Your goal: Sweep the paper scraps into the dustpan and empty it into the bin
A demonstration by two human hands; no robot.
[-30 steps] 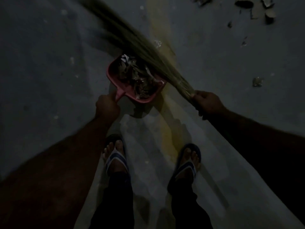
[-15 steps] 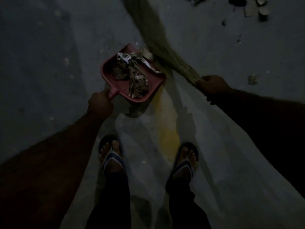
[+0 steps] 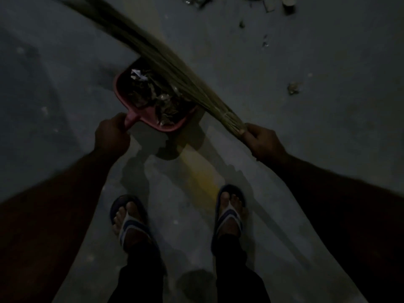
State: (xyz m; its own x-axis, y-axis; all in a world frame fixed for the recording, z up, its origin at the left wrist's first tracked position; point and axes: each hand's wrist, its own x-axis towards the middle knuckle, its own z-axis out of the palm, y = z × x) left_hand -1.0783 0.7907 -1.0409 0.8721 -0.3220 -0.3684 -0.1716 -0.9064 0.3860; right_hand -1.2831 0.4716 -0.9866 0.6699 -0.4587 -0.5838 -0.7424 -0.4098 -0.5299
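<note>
A pink dustpan (image 3: 122, 88) sits on the dim concrete floor, filled with crumpled paper scraps (image 3: 153, 95). My left hand (image 3: 111, 134) grips its short handle at the near left corner. My right hand (image 3: 262, 142) holds the bound end of a straw broom (image 3: 166, 60). The bristles slant up to the left, across the dustpan's far right side, and are blurred. No bin is in view.
One paper scrap (image 3: 293, 88) lies on the floor to the right. More debris (image 3: 264, 43) and a small round container (image 3: 288, 5) sit at the top right. My two feet in sandals (image 3: 129, 221) stand below the dustpan. A yellow stain (image 3: 203, 184) marks the floor.
The broom's bristles swung from pointing up beside the dustpan to slanting left across its far side. My right hand dropped a little. The dustpan stayed in my left hand.
</note>
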